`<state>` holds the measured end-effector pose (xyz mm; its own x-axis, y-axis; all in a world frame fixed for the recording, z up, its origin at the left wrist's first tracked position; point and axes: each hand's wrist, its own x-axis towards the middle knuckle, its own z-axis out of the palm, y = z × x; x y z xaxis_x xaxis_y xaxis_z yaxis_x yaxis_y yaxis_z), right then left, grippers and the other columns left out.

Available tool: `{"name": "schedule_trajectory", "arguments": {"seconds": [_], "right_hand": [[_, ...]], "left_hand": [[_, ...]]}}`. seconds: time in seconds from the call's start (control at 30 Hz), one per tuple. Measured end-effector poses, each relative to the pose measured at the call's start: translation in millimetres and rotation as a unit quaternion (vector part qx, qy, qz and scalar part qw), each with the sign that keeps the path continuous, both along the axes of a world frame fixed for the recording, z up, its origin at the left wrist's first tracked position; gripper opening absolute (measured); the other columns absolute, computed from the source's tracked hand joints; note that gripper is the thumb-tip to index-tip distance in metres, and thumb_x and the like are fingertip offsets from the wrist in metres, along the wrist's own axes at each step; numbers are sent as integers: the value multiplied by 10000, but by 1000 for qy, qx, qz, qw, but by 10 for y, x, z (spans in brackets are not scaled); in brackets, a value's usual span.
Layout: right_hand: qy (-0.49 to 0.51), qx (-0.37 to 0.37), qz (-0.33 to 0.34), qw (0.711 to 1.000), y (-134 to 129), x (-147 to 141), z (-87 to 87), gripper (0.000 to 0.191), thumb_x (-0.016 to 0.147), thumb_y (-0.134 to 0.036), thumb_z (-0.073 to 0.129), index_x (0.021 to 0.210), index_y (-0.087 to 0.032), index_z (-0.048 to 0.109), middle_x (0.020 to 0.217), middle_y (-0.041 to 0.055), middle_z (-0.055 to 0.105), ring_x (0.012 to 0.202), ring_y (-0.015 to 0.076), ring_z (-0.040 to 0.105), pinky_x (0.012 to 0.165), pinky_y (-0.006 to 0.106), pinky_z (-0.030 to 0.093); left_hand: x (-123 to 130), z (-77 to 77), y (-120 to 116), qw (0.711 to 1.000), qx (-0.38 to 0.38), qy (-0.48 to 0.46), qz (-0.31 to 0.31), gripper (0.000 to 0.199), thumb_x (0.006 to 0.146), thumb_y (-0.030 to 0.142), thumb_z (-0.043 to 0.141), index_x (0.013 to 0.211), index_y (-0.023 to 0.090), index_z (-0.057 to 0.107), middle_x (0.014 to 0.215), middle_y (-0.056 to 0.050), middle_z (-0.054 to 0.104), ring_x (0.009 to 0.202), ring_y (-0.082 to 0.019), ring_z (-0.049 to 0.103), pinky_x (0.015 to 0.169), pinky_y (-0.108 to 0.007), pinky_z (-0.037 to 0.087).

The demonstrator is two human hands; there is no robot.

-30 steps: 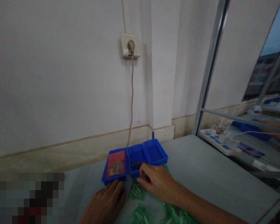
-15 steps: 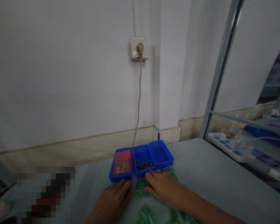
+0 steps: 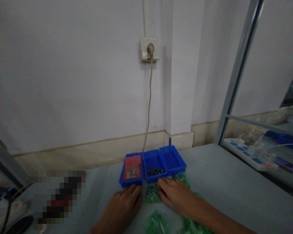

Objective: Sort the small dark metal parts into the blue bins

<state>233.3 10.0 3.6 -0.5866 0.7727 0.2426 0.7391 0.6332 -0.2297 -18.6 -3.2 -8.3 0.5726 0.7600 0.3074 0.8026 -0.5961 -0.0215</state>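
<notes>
My left hand [image 3: 124,203] rests on the table just in front of a blue tray [image 3: 121,182], its fingers stretched forward and close together with nothing seen in them. Inside that tray lies a red-topped plastic packet [image 3: 132,162] with small pale pieces. My right hand [image 3: 177,195] lies at the right edge of a small green plastic bag [image 3: 152,194] of metal pins, thumb apart from the bent fingers; its fingertips are partly hidden. The middle blue tray [image 3: 152,156] holds small dark metal parts [image 3: 155,171]. To its right sits another blue tray [image 3: 172,157] with nothing visible inside.
More green bags [image 3: 156,222] lie near the front edge and under my right forearm. A power strip [image 3: 249,156] with plugs is at the right, beyond a metal frame post [image 3: 236,74]. A cord [image 3: 149,104] hangs from the wall socket [image 3: 148,48] behind the trays.
The whole scene has shifted slightly right in view as the head turned a little left. Both hands, the trays and the green bags keep nearly the same places relative to one another.
</notes>
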Motion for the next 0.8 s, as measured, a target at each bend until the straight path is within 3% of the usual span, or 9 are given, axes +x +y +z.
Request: {"name": "schedule_trajectory", "arguments": {"seconds": [0.27,0.4,0.53,0.67,0.8], "right_hand": [[128,-12,25,991,-19,-24,37,117,987,-174,500,1031,-210,602,1017,45,641,906,196,628,770,290,434],[257,-57,16,965,-15,-29,73,59,990,-238,555,962,-212,601,906,6,622,817,165,596,732,271,420],[376,-126,-8,918,46,-40,59,167,959,-347,618,874,-205,600,729,-31,554,683,140,541,623,251,392],[487,-230,-15,842,129,-39,28,277,946,-476,593,883,-207,569,678,-60,469,455,83,408,415,215,331],[544,-294,4,786,161,-35,62,318,896,-510,643,894,-201,569,758,-27,589,414,66,425,347,195,326]], "left_hand": [[14,17,5,999,-33,2,16,154,991,200,429,1004,228,580,929,-18,678,788,-156,677,683,-235,526],[16,20,2,999,-42,5,23,156,1000,221,431,1018,230,586,943,-23,682,810,-170,680,704,-257,536],[16,36,-3,998,-46,23,24,166,1009,227,417,1013,227,583,946,-27,676,805,-191,685,684,-290,544],[16,39,0,998,-38,33,21,152,1012,223,428,1014,225,580,947,-24,670,805,-182,687,677,-272,539],[5,-3,29,998,-32,48,16,148,1025,225,424,1031,226,572,942,-20,660,797,-176,686,652,-256,534]]}}
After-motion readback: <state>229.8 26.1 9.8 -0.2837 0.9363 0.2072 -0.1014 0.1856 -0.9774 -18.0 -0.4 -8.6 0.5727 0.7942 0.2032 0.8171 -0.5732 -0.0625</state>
